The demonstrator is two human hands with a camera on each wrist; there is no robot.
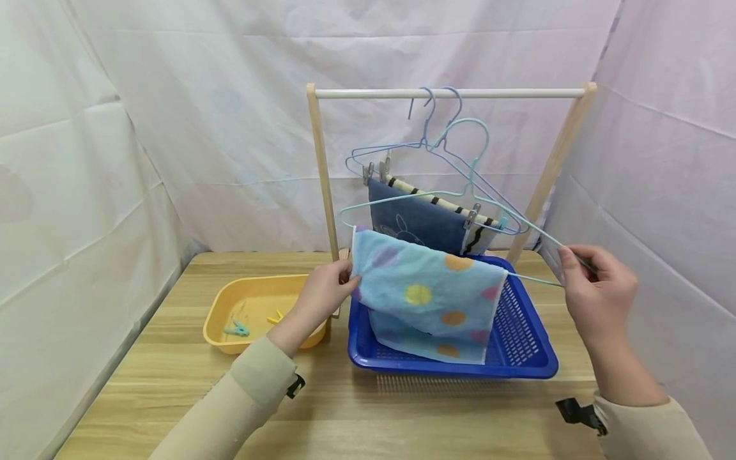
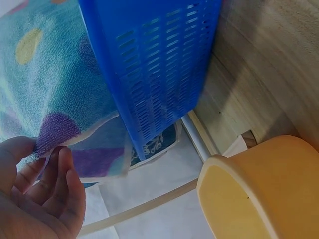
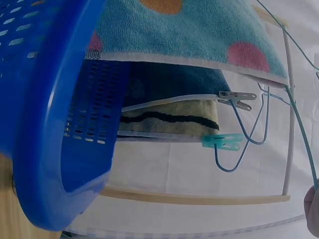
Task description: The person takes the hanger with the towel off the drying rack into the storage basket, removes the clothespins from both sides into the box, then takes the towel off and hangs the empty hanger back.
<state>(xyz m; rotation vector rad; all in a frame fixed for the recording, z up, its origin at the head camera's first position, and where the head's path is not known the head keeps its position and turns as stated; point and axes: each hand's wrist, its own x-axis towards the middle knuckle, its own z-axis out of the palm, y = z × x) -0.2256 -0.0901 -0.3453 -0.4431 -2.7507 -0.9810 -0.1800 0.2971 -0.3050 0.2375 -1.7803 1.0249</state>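
Right fingers (image 1: 609,263) hold the mint hanger (image 1: 472,180) crosswise, hook (image 1: 487,135) pointing up

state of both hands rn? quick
Left hand: closed, pinching the left edge of the polka-dot towel.
Right hand: closed, gripping one end of the mint-green hanger.
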